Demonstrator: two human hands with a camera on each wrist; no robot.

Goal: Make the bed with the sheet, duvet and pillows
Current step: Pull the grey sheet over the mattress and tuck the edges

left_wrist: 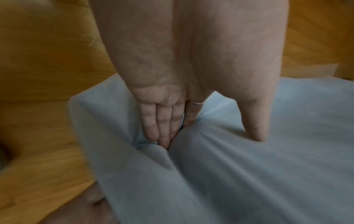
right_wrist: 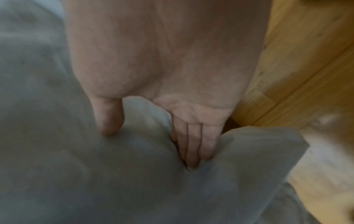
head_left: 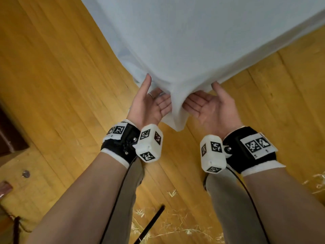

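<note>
A pale white sheet (head_left: 193,41) covers the bed's near corner, and a loose flap (head_left: 177,118) hangs down between my hands. My left hand (head_left: 149,104) is palm up, with straight fingers (left_wrist: 162,128) pushed into a fold of the sheet (left_wrist: 249,174) and the thumb pressing on the cloth. My right hand (head_left: 209,106) mirrors it on the other side of the flap. Its straight fingers (right_wrist: 193,148) are tucked into a crease of the sheet (right_wrist: 95,174), thumb tip on the fabric. The fingertips are hidden under the cloth in the head view. No duvet or pillows are in view.
A yellow wooden floor (head_left: 52,76) surrounds the bed corner. Bits of straw (head_left: 172,192) lie near my feet, and a dark rod (head_left: 153,222) lies beside them. Dark furniture (head_left: 8,134) stands at the far left. My grey trouser legs (head_left: 228,208) are below my wrists.
</note>
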